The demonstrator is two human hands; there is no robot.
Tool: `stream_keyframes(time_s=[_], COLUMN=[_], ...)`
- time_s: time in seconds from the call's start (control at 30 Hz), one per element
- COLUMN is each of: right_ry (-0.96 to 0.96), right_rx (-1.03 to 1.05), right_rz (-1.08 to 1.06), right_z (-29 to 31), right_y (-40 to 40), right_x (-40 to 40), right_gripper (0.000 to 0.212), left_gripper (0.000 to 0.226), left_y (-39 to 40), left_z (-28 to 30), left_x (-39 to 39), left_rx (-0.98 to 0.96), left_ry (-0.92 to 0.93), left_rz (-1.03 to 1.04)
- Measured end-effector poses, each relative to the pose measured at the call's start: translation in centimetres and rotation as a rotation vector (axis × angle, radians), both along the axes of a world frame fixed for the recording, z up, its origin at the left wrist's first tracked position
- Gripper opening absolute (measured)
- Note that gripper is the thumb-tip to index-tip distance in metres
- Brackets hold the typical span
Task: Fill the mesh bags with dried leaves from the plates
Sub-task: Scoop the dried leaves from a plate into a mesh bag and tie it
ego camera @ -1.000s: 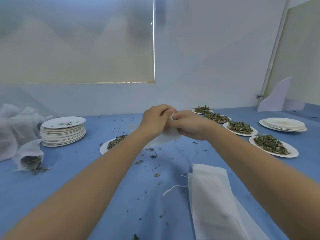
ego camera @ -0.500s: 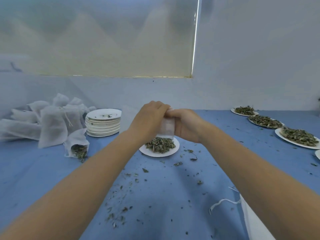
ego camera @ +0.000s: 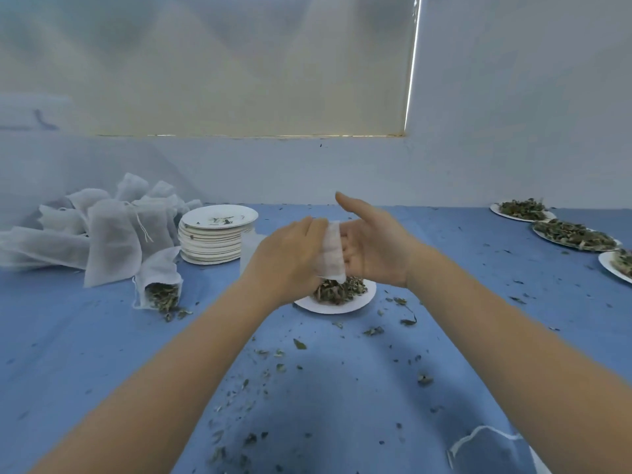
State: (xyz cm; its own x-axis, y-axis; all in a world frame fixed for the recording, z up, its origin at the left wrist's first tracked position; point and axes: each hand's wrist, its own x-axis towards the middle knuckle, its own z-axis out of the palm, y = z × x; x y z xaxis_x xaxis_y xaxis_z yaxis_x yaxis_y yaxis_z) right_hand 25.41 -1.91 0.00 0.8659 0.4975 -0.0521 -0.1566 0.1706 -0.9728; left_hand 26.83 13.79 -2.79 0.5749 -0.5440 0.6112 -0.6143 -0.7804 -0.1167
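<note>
Head view, left hand: the left hand (ego camera: 290, 260) is raised over the blue table (ego camera: 342, 388), its fingers curled round the left edge of a white mesh bag (ego camera: 331, 253).
Head view, right hand: the right hand (ego camera: 372, 248) sits just right of the bag, palm turned toward it, thumb up and fingers fairly straight; the fingertips reach in behind the bag's right edge, and whether they grip the cloth cannot be told.
Mesh bag: it hangs upright between the two hands, touching both, its lower corner right above the leaves.
Plate of dried leaves: a white plate (ego camera: 337, 304) with a heap of dried leaves (ego camera: 337, 290) lies directly under the hands, partly hidden by the left wrist.
Filled bags: a pile of white bags (ego camera: 102, 230) lies well to the left of the left hand; the nearest bag (ego camera: 159, 283) lies open-mouthed, with leaves spilling onto the cloth.
Empty plates: a stack of plates (ego camera: 215, 241) stands between that pile and the left hand.
Other plates: three more plates of leaves (ego camera: 574, 234) line the far right, well apart from the right hand.
Scraps: loose leaf crumbs (ego camera: 273, 364) are scattered on the cloth below and between the forearms.
Near corner: a white string (ego camera: 485, 436) loops at the lower right, beside the right forearm.
</note>
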Motion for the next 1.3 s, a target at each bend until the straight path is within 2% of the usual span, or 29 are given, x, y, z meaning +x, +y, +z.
stream_keyframes(time_s=[0.03, 0.13, 0.23, 0.27, 0.33, 0.4, 0.5, 0.67, 0.8, 1.07, 1.3], right_ry=[-0.028, -0.239, -0.455, -0.523, -0.587, -0.560, -0.549, -0.501, -0.512, -0.639, -0.756], right_rx=[-0.066, -0.277, -0.685, -0.877, -1.188, -1.300, -1.381, -1.406, -1.493, -1.291, -1.072], right_rz=[-0.026, -0.246, -0.463, -0.466, -0.351, -0.253, -0.222, -0.324, -0.299, -0.315, -0.553], right_z=[0.0, -0.4, -1.8, -2.3, -3.5, -4.6, -5.9, -6.2, -6.1, -6.3, -5.4], right_y=[-0.3, -1.5, -2.6, -2.7, -2.7, -2.2, -1.7, -0.8, -0.6, -1.3, -1.6], right_x=[0.4, 1.9, 3.3, 3.8, 4.4, 5.0, 6.0, 7.7, 8.6, 8.8, 8.3], right_gripper=[0.063, 0.030, 0.018, 0.023, 0.045, 0.062, 0.066, 0.053, 0.043, 0.022, 0.018], left_gripper=[0.042, 0.044, 0.046, 0.045, 0.043, 0.042, 0.047, 0.053, 0.051, 0.045, 0.047], left_y=[0.4, 2.1, 3.6, 4.0, 4.2, 4.1, 3.6, 3.3, 3.3, 3.2, 2.7], left_z=[-0.2, -0.9, -2.3, -2.8, -3.7, -4.6, -5.5, -6.2, -6.2, -6.1, -6.2], left_x=[0.3, 1.6, 3.3, 3.9, 4.6, 5.6, 6.7, 7.7, 7.8, 7.6, 7.4], left_rx=[-0.004, -0.064, -0.039, -0.027, -0.041, -0.061, -0.074, -0.153, -0.201, -0.261, -0.308], left_ry=[-0.014, 0.037, 0.133, 0.157, 0.229, 0.317, 0.420, 0.479, 0.498, 0.539, 0.538], left_rz=[-0.008, 0.061, 0.194, 0.216, 0.229, 0.235, 0.229, 0.209, 0.193, 0.177, 0.159])
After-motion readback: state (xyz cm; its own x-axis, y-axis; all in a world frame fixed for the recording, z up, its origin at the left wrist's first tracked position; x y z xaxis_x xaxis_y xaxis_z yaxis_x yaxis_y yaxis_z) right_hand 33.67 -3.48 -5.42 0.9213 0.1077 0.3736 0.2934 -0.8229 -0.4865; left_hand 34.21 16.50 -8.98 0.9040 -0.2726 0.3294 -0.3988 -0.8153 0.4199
